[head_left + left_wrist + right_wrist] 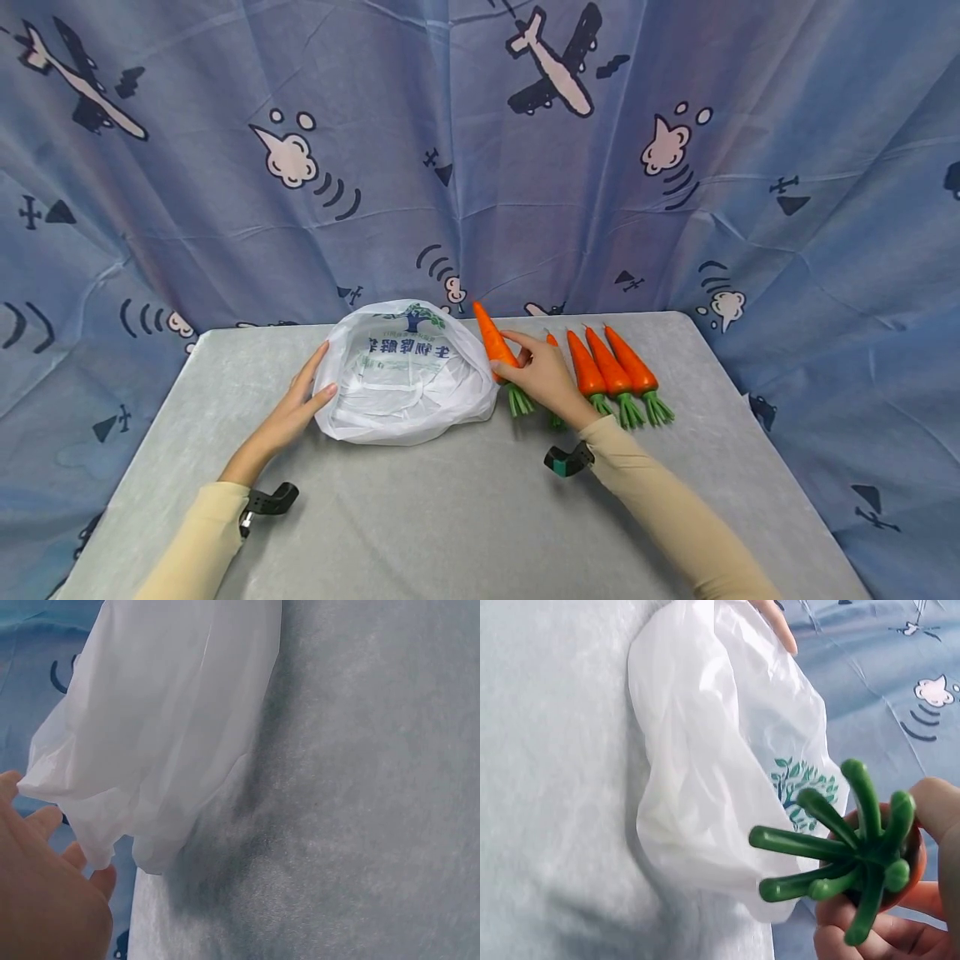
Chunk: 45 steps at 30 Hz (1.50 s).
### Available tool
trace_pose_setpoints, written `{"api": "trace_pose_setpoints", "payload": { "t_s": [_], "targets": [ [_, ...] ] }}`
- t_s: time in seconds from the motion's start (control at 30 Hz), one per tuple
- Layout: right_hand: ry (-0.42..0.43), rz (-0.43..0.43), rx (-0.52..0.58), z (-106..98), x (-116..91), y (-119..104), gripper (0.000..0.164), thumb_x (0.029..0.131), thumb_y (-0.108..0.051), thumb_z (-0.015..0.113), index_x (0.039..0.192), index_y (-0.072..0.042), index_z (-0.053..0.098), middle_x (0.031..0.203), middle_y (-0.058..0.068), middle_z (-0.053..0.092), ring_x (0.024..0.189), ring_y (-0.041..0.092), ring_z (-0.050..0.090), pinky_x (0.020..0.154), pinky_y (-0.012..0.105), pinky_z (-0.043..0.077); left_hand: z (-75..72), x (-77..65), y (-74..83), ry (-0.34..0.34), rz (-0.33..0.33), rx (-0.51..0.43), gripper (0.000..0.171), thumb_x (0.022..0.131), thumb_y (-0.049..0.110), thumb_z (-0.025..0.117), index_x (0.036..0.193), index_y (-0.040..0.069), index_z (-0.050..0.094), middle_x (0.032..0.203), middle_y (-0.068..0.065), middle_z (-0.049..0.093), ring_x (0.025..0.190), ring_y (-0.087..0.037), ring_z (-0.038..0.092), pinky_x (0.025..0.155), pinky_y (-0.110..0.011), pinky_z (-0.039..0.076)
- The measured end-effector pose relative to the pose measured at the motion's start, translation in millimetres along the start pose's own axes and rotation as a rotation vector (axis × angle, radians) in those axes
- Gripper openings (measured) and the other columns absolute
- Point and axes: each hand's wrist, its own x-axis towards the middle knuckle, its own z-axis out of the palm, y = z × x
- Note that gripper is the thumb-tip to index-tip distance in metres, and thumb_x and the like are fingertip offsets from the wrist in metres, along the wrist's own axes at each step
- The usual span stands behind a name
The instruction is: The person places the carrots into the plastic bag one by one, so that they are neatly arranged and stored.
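Across the near part of a pale grey surface (420,517), two arms in cream sleeves (667,508) reach forward, a black band (568,460) at each wrist. The left hand (288,408) rests at the left rim of a white plastic bag (405,425), fingers straight and apart, likely steadying the rim so the gaping mouth does not fold in. On the bag's other side, the right hand (546,373) grips a carrot (491,333) between thumb and fingers, angled at the bag's right rim; whether the two touch cannot be told. Its green stalks (866,855) face the person, and holding the thick end probably leaves the narrow tip free. Farther right, four more carrots (609,367) lie in a row, one partly hidden by the hand, stalks nearest the person, perhaps for easy reach. On the bag's far wall, a printed tree (417,317) stands above large Chinese characters (408,347), reversed, presumably because seen from behind, apparently 生物降解, "biodegradable"; the green print (405,364) is too small to read, and no brand can be made out. Behind everything hangs a blue cloth (390,233) patterned with planes and clouds.
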Motion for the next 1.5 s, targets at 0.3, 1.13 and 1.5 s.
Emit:
{"api": "trace_pose_setpoints", "payload": {
  "t_s": [0.3,1.13,1.5],
  "targets": [
    [-0.029,-0.02,0.057,10,-5,-16,0.055,0.084,-0.036,0.078,0.135,-0.021,0.062,0.067,0.004,0.054,0.057,0.014,0.046,0.051,0.021,0.035,0.7,-0.5,2.8,-0.009,0.03,-0.019,0.075,0.101,0.023,0.052,0.161,0.025,0.007,0.168,-0.017,0.003,0.152,-0.048,0.0,0.114,-0.076,0.003],
    [-0.113,-0.058,0.095,49,-9,-49,0.055,0.083,-0.034,0.079,0.132,-0.015,0.065,0.063,-0.001,0.051,0.055,0.009,0.043,0.053,0.02,0.035,9.9,-6.5,3.6,-0.041,-0.006,-0.051,0.082,0.101,0.023,0.053,0.161,0.025,-0.003,0.168,-0.016,-0.005,0.153,-0.047,-0.004,0.118,-0.071,0.0],
    [-0.136,-0.047,0.091,60,-2,-59,0.056,0.083,-0.036,0.078,0.132,-0.013,0.064,0.062,-0.002,0.05,0.055,0.009,0.043,0.052,0.019,0.035,10.2,-7.3,-1.1,-0.054,-0.03,-0.044,0.085,0.101,0.027,0.052,0.16,0.024,-0.009,0.167,-0.018,-0.011,0.152,-0.049,-0.008,0.117,-0.072,-0.002]
  ]
}}
